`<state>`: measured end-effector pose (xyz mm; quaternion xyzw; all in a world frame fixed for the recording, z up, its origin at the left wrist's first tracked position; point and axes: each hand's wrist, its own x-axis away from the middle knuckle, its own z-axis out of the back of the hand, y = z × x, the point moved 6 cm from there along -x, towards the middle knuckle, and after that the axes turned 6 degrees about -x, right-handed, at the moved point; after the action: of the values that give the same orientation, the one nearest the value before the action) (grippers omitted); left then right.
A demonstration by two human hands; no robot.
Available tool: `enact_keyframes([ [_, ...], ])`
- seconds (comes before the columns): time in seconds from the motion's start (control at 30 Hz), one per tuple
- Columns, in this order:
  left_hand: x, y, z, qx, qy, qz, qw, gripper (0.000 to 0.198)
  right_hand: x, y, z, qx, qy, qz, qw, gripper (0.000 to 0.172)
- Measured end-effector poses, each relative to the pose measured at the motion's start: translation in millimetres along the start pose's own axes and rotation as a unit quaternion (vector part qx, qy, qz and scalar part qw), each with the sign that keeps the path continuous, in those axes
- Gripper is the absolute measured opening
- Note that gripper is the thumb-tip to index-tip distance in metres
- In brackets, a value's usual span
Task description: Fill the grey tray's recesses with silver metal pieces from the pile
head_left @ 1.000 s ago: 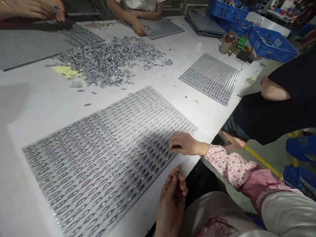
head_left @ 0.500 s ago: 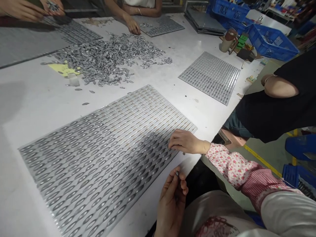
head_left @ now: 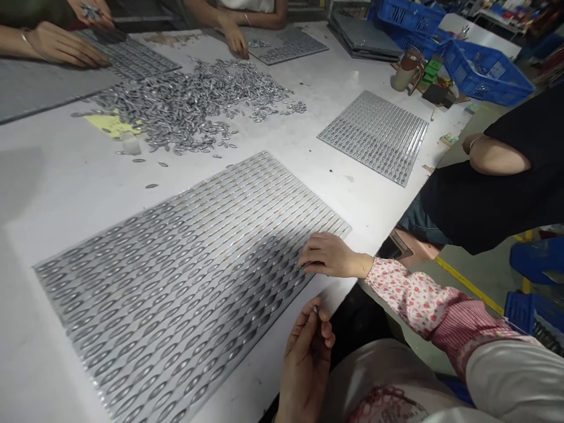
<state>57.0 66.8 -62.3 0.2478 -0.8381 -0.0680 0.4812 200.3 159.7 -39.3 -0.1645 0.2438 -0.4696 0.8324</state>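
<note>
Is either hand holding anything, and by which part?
The left hand pinches a small metal piece in its grip, upper tip showing, the rest hidden. The right hand, at the board, cannot be told.

Floral pink-and-white oversleeve (head_left: 408,294), pale grey top (head_left: 383,367)

A stack of flat, dark-grey sheets (head_left: 363,36) lies near the far edge of the white tabletop (head_left: 275,138). A cylindrical beige-and-brown mug (head_left: 402,76) with a handle stands upright beside small, green rectangular blocks (head_left: 433,67); an open, blue plastic crate (head_left: 489,90) is to their right. A thin yellow sheet (head_left: 108,124) has a translucent whitish scrap (head_left: 131,144) just beside it. A straight yellow line (head_left: 467,284) crosses the floor (head_left: 489,267).
</note>
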Motion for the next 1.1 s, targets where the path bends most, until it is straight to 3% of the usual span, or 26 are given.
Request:
enact_keyframes([
  [0.27, -1.1, -1.2, 1.6, 0.008, -0.002, 0.002, 1.000, 0.025, -0.8, 2.6, -1.1, 0.005, -0.033, -0.005, 0.999, 0.034],
  [0.57, 5.1, 4.4, -1.7, 0.000, -0.006, -0.024, 1.000, 0.028, -27.0, 6.2, 14.4, -0.052, -0.119, -0.199, 0.971, 0.021],
  [0.77, 4.4, 10.3, 0.1, 0.005, 0.027, -0.050, 0.998, 0.025, -18.0, -0.4, 17.9, -0.126, -0.053, -0.172, 0.976, 0.019],
  [0.83, 2.2, 13.2, -1.3, -0.011, 0.022, -0.062, 0.998, 0.022, -8.9, -13.0, 17.8, -0.221, -0.055, -0.149, 0.962, 0.019],
  [0.97, -1.3, 18.0, -8.5, -0.057, -0.002, -0.081, 0.995, 0.019, 7.1, -37.6, 13.5, -0.386, -0.095, -0.137, 0.907, 0.021],
  [1.1, 2.3, 20.8, -10.2, -0.047, 0.018, -0.091, 0.995, 0.012, 15.6, -26.6, 12.6, -0.454, -0.028, -0.206, 0.866, 0.021],
])
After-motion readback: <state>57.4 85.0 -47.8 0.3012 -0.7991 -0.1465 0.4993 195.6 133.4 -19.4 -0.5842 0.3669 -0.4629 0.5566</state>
